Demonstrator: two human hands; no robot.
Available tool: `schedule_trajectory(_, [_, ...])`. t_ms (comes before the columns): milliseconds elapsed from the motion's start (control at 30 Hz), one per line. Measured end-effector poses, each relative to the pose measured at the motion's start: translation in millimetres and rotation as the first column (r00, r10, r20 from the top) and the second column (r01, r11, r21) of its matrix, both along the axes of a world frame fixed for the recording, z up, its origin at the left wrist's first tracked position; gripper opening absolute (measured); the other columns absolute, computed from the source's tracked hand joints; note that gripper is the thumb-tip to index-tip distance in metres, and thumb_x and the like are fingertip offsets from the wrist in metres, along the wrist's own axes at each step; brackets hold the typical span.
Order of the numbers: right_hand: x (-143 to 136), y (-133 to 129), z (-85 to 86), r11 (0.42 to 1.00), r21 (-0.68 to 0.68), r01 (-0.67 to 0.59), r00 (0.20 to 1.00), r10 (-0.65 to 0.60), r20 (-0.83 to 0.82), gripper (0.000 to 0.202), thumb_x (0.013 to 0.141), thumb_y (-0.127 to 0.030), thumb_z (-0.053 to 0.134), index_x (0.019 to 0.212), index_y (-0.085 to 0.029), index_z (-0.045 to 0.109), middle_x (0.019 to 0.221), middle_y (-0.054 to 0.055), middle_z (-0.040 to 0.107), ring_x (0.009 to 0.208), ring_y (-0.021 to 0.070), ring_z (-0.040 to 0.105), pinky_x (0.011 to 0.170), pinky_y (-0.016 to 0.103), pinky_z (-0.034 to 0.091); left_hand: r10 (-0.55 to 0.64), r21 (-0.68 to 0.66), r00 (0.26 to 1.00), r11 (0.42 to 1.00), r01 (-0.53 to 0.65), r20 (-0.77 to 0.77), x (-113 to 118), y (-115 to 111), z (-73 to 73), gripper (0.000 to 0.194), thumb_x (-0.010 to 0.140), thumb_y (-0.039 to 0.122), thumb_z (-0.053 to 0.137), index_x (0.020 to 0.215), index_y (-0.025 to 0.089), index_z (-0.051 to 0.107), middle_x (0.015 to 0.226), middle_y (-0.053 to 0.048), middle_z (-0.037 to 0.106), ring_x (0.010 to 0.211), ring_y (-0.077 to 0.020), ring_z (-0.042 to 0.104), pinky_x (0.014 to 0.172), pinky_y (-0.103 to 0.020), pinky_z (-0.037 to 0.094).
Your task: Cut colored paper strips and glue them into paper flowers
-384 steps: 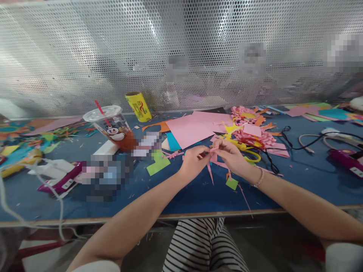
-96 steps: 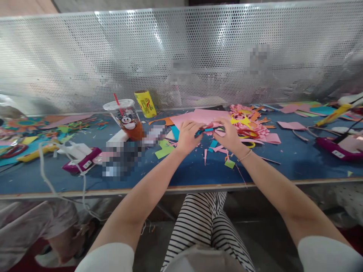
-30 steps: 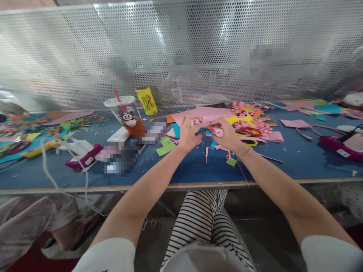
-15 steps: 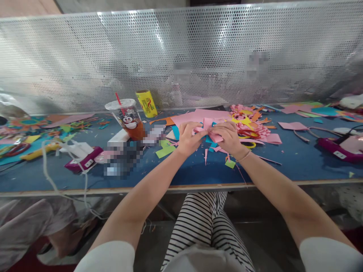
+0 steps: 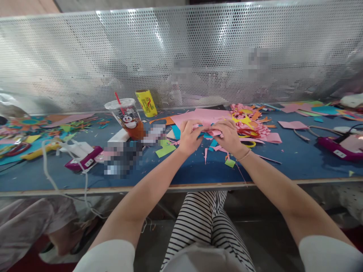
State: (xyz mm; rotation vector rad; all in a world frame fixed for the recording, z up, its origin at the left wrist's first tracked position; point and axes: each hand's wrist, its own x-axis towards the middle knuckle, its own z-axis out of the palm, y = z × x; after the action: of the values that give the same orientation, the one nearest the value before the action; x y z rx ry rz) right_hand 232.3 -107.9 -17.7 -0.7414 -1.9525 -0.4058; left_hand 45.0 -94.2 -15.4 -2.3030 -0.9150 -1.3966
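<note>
Between my two hands is a folded pink paper piece (image 5: 214,133), pinched low over the table. My left hand (image 5: 190,136) grips its left side, thumb pointing inward. From the right, my right hand (image 5: 227,135) presses its fingers on the same paper. Bits of blue paper show beneath and beside the fingers. Behind lies a flat pink paper sheet (image 5: 187,118). To the right of my right hand are red-handled scissors (image 5: 248,132) and a heap of fringed pink paper (image 5: 262,130) with a yellow paper star (image 5: 241,120).
A drink cup (image 5: 129,119) with a red straw stands left of my hands, near a tilted yellow can (image 5: 146,103). Purple power strips (image 5: 84,158) with white cables lie left and right. Green scraps (image 5: 166,149) dot the blue table (image 5: 187,173). A perforated metal screen (image 5: 159,49) rises behind.
The pink loop that stood up between my hands is now pressed down flatter. My fingers have closed in over it; the hands stay in nearly the same place.
</note>
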Motion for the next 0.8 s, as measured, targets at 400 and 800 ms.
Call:
schedule_trajectory(400, [-7, 6, -0.9, 0.955, -0.291, -0.055, 0.981, -0.003, -0.195, 0.043, 0.071, -0.019, 0.058, 0.113, -0.020, 0.045, 0.092, 0.006, 0.061, 0.086, 0.0201, 0.058, 0.079, 0.036, 0.046, -0.116, -0.295, 0.983, 0.943, 0.154, 0.141, 8, 16, 2.9, 0.010, 0.064, 0.016, 0.066, 0.073, 0.018, 0.061, 0.096, -0.006, 0.057, 0.093, -0.0199, 0.049, 0.085, -0.037, 0.038])
schedule_trajectory(800, [-8, 21, -6.8, 0.703, -0.642, -0.307, 0.887, -0.033, -0.460, 0.047, 0.062, -0.024, 0.067, 0.105, -0.018, 0.048, 0.078, 0.001, 0.060, 0.069, 0.0150, 0.058, 0.062, 0.030, 0.048, -0.046, -0.653, 0.894, 0.667, 0.359, 0.445, 8, 20, 2.3, 0.021, 0.057, 0.026, 0.071, 0.073, 0.016, 0.061, 0.073, 0.001, 0.054, 0.074, -0.0134, 0.050, 0.071, -0.027, 0.039])
